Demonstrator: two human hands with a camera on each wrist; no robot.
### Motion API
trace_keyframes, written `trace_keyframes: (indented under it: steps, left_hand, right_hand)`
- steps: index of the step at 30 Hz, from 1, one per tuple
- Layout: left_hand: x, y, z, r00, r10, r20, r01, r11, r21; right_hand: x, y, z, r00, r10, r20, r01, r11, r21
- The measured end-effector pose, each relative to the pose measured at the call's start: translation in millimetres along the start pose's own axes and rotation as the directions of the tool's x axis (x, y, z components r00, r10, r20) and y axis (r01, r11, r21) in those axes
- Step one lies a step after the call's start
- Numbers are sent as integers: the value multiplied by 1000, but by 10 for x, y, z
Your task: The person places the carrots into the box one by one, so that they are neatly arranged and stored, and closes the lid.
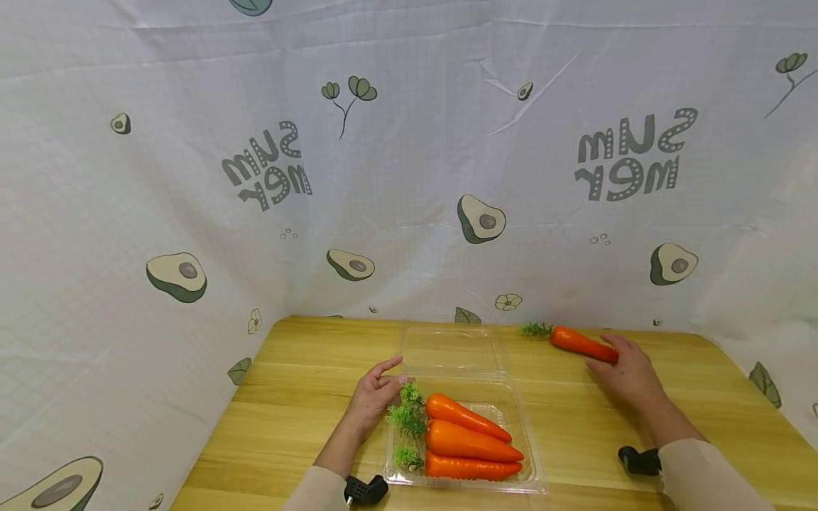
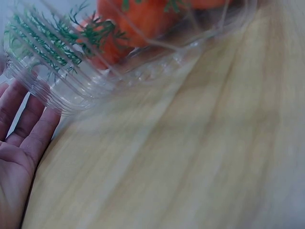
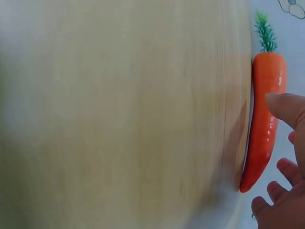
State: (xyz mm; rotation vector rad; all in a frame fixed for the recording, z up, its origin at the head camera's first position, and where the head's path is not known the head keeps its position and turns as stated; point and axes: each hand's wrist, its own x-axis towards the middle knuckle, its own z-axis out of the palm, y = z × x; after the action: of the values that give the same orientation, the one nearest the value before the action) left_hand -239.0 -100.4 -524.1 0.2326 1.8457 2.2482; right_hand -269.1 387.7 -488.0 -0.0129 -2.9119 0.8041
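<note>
In the head view, my left hand (image 1: 371, 401) is at the upper left of a clear plastic clamshell box (image 1: 533, 465), its lid folded back. The left wrist view shows straight fingers (image 2: 40, 126) against the box's ribbed wall. Three orange carrots, including the middle carrot (image 1: 469, 441), lie in the box with their green tops to the left. My right hand (image 1: 629, 372) is at the tapered end of another carrot (image 1: 575, 341) near the table's back edge. In the right wrist view its thumb (image 3: 283, 106) overlaps this carrot, with the other fingers spread apart; firm contact is unclear.
The clear lid (image 1: 450, 349) lies flat behind the box on the wooden table (image 1: 307, 376). A white avocado-print cloth (image 1: 409, 156) hangs behind and beside the table. Black wrist devices show near the left cuff (image 1: 366, 490) and right cuff (image 1: 639, 461).
</note>
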Motion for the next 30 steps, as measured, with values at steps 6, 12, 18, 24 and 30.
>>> trace_keyframes:
  steps: [6, 12, 18, 24, 30]
  left_hand:
    - [-6, -5, -5, 1000, 3, 3, -3, 1000, 0]
    - [-21, -6, -7, 999, 28, 16, -28, 1000, 1]
    - [-21, 2, -3, 999, 33, 15, -33, 999, 0]
    - [-24, 12, 1, 1000, 20, 10, -20, 1000, 6]
    - [-15, 25, 3, 1000, 1, 1, -1, 1000, 2]
  right_hand:
    - [15, 71, -42, 995, 39, 87, -39, 999, -2]
    - [0, 84, -46, 995, 53, 90, -53, 999, -7]
    - [-4, 56, -21, 998, 5, 61, -6, 1000, 6]
    - [-3, 39, 15, 996, -4, 88, 4, 1000, 5]
    - [-25, 3, 15, 992, 20, 123, -20, 1000, 4]
